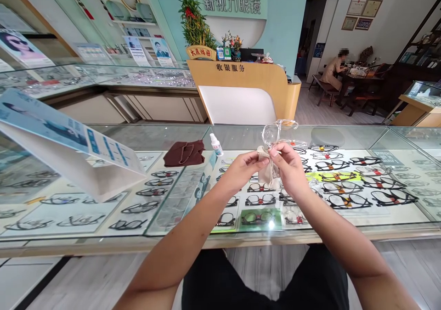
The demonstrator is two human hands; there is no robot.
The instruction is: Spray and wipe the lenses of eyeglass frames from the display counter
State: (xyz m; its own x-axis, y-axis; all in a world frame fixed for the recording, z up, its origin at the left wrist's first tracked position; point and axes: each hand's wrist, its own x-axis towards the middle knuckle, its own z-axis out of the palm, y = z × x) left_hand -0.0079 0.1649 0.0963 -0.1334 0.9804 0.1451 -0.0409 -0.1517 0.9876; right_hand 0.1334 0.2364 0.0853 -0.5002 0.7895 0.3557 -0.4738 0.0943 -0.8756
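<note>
My left hand (pixel 241 168) is closed, its thumb and fingers pinching a beige cloth (pixel 266 174) that hangs down over the glass counter. Close beside it, my right hand (pixel 291 165) grips a pair of clear-framed eyeglasses (pixel 271 134), which stand up above the fingers. The cloth touches the lower part of the glasses, and the fingers partly hide where the two meet. To the left on the counter lie a small white spray bottle (pixel 216 145) and a dark brown drawstring pouch (pixel 185 154).
Rows of eyeglasses (pixel 339 188) lie inside the glass display counter (pixel 161 234) below my hands. A folded card sign (pixel 69 131) stands at the left. Beyond are a wooden cashier desk (pixel 292 101) and, far right, a seated person (pixel 333 73) at a table.
</note>
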